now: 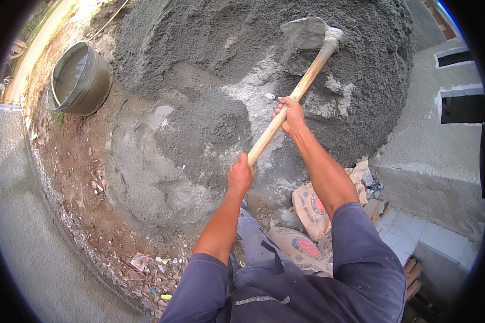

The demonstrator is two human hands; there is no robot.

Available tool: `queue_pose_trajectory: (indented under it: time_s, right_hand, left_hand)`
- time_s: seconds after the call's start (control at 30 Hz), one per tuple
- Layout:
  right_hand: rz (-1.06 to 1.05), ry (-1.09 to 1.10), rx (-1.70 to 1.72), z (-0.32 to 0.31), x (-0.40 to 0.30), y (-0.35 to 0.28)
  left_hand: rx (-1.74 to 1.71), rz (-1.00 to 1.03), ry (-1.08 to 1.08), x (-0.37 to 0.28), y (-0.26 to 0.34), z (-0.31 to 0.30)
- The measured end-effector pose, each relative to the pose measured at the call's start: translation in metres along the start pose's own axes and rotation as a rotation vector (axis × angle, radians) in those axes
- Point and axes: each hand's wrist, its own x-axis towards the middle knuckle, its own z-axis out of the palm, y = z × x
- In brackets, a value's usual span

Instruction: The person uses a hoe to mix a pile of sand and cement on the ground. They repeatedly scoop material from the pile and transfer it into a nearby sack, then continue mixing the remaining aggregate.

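Both hands grip the wooden handle of a hoe (273, 125). My left hand (241, 174) is closed around the handle's near end, and my right hand (291, 115) holds it around the middle. The hoe's blade (305, 32), coated in grey, is at the far end, over the large heap of grey sand (367, 80). Pale powder, apparently cement (250, 95), lies in streaks on the sand below the handle. Smoother, wet-looking grey mix (145, 173) spreads on the ground to the left of my hands.
A bucket of water (81, 78) with a thin hose in it stands at the upper left. Printed paper cement bags (301, 248) lie by my legs. Rough grey walls (420, 149) rise at the right and left. Rubble and litter (139, 261) are scattered along the left wall's foot.
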Motion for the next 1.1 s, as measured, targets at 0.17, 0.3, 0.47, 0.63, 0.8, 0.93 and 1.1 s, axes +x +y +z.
queue_pose_trajectory:
  time_s: [0.17,0.3,0.47,0.63,0.8,0.93,1.1]
  right_hand:
    - [-0.173,0.087,-0.106,0.002,-0.021,-0.017]
    - [-0.039,0.021,-0.038,-0.009,-0.032,-0.021]
    - [-0.040,0.097,0.100,-0.013,-0.073,0.003]
    - [0.057,0.042,0.349,-0.079,-0.160,0.060]
    - [0.139,0.174,0.584,-0.097,-0.318,0.129]
    - [0.040,0.292,0.734,-0.126,-0.436,0.173]
    - [-0.126,0.404,0.953,-0.154,-0.519,0.236]
  left_hand:
    - [-0.062,0.042,-0.012,0.002,0.021,-0.006]
    - [-0.001,0.015,-0.056,-0.019,0.030,-0.024]
    - [0.112,0.125,-0.047,-0.053,0.008,-0.052]
    - [0.145,0.291,-0.130,-0.128,-0.023,-0.077]
    - [0.200,0.417,-0.267,-0.218,-0.102,-0.115]
    - [0.191,0.671,-0.360,-0.270,-0.122,-0.128]
    - [0.239,0.819,-0.579,-0.299,-0.124,-0.132]
